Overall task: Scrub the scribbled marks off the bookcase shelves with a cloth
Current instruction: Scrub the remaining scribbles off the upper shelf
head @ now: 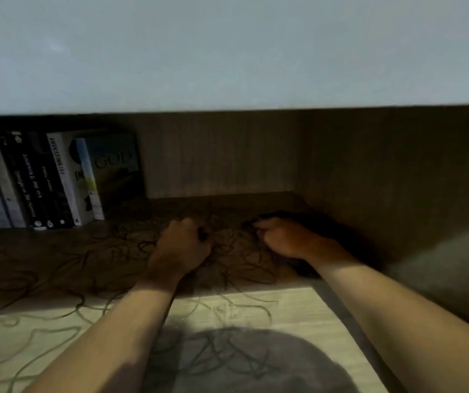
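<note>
The wooden shelf (91, 265) is covered in looping dark scribbled marks (239, 251), from the shadowed back to the sunlit front. A dark cloth (290, 217) lies bunched in the shelf's right rear corner. My right hand (281, 236) lies on the cloth, with its fingers curled into the cloth's left edge. My left hand (182, 245) rests on the scribbles at mid-shelf, fingers curled. A small dark thing (202, 232) shows at its fingertips, too dim to identify.
Several books (54, 180) stand upright at the shelf's rear left. The bookcase side wall (397, 180) closes the right side, and the pale board above (227, 52) hangs low over the hands. My head's shadow falls on the front of the shelf.
</note>
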